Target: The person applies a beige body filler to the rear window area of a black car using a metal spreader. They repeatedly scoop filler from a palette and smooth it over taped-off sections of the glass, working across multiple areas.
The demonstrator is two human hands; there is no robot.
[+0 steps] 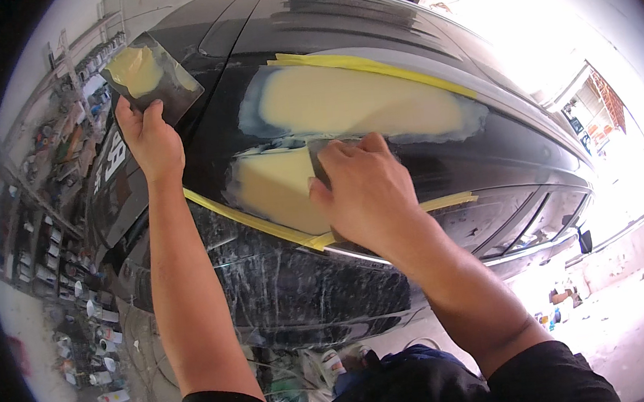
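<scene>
My left hand [154,136] grips a flat dark plate [180,105] by its lower edge, tilted up beside the car. A mound of pale yellow body filler [137,71] sits on it. With bent fingers, my right hand [368,188] presses a thin dark spreader [319,165], mostly hidden beneath it, against the black car's panel. Left of the spreader lies a lower patch of smooth filler [275,191]. Above it spreads a larger filler patch [359,100] with a whitish sanded border. Yellow masking tape [368,69] runs along the upper patch; another tape strip [255,224] borders the lower one.
Shelves [50,247] crowded with cans and bottles line the left side. A dusty lower body panel [318,287] and side windows [513,219] are nearby. Hoses or cables [155,359] lie on the floor. A bright doorway [613,118] opens at right.
</scene>
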